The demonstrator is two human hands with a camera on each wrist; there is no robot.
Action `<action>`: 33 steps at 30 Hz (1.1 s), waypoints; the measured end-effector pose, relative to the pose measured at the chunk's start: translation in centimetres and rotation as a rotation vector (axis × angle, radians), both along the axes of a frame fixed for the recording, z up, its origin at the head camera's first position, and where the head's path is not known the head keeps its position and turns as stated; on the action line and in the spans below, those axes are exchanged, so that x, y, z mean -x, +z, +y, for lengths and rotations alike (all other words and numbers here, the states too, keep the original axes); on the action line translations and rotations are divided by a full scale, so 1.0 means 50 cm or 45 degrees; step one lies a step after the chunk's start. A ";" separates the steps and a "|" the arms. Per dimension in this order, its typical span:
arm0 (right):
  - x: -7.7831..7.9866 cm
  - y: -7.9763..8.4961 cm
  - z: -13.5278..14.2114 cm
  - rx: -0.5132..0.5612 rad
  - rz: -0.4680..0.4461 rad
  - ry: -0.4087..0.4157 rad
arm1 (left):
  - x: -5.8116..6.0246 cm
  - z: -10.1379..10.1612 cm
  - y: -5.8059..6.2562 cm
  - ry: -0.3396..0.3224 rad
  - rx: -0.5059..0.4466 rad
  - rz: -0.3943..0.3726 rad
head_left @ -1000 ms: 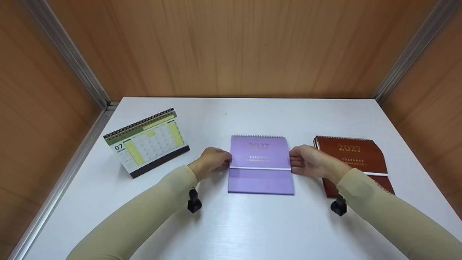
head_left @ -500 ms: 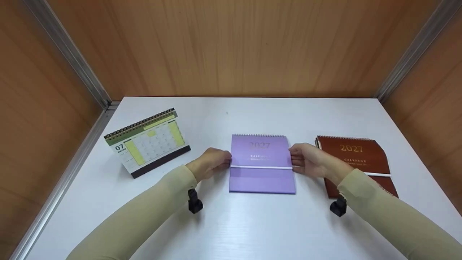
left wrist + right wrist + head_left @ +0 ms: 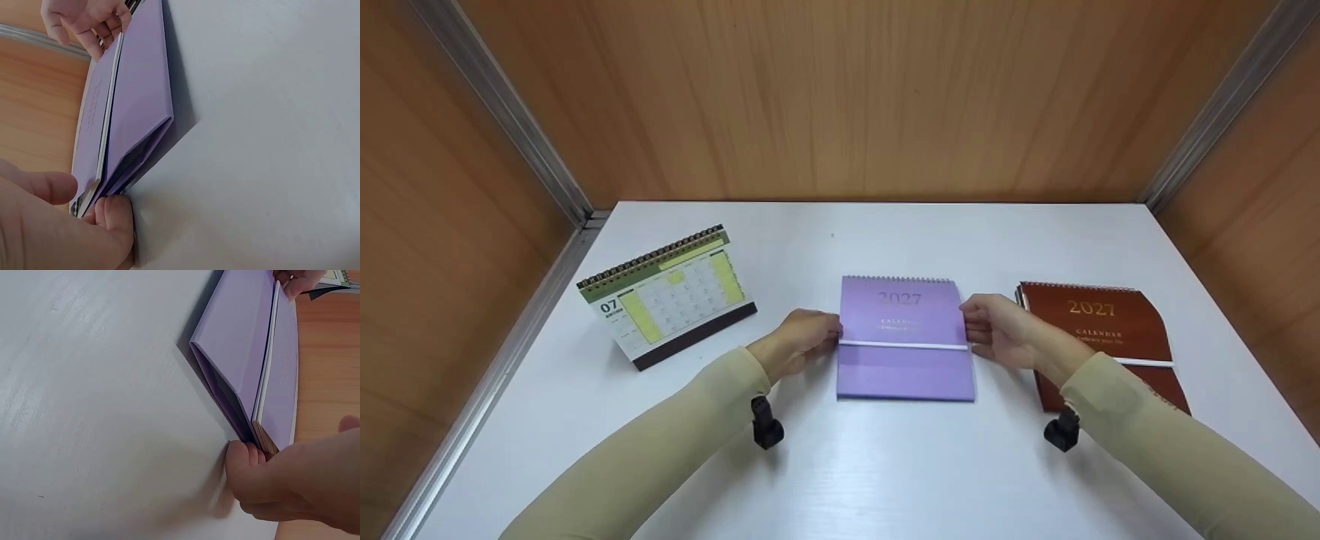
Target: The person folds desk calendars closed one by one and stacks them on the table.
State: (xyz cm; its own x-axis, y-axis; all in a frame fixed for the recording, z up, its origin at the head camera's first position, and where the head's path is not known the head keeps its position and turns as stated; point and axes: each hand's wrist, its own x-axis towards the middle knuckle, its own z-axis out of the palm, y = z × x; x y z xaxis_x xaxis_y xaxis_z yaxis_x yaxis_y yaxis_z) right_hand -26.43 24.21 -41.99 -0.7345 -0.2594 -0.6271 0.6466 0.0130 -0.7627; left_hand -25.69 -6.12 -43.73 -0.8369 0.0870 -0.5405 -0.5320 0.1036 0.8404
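A purple desk calendar (image 3: 904,371), marked 2027, lies low on the table with its spiral binding at the far edge. My left hand (image 3: 801,339) holds its left side, thumb above and fingers tucked at the edge. At the opposite side my right hand (image 3: 1001,330) grips the edge with bent fingers. Seen from the left wrist, the calendar's folded base (image 3: 143,73) forms a flattened wedge with a gap at its side. The stack of pages (image 3: 267,365) shows as a pale edge across the cover in the right wrist view.
Left of my hands, a green and white desk calendar (image 3: 671,292) stands propped up, showing 07. A brown 2027 calendar (image 3: 1099,319) lies at the right, partly behind my right forearm. Wooden panels (image 3: 870,97) enclose the white table (image 3: 840,472) at the back and sides.
The purple calendar has shifted slightly away from me, with both hands staying at its sides. The other two calendars stay where they were.
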 end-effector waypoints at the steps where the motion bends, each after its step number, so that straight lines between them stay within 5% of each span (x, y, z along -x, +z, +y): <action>1: 0.000 0.000 0.000 0.004 -0.002 -0.003 | -0.001 0.001 -0.001 -0.002 0.005 0.012; 11: -0.001 -0.009 -0.001 0.000 0.010 -0.040 | -0.005 0.002 -0.016 0.013 0.020 0.085; 21: -0.006 -0.017 -0.005 0.054 0.060 -0.212 | -0.006 0.004 -0.023 0.056 -0.005 0.194; 33: -0.010 -0.024 0.006 -0.022 0.217 -0.184 | -0.010 0.009 -0.013 0.059 -0.065 0.203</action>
State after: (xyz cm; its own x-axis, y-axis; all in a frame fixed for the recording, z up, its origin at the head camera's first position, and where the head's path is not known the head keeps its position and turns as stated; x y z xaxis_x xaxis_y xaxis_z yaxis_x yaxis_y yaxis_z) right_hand -25.93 24.53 -43.20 -0.8588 -0.1341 -0.4945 0.5048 -0.0561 -0.8614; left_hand -25.18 -5.66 -44.36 -0.9155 0.0701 -0.3961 -0.3944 0.0370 0.9182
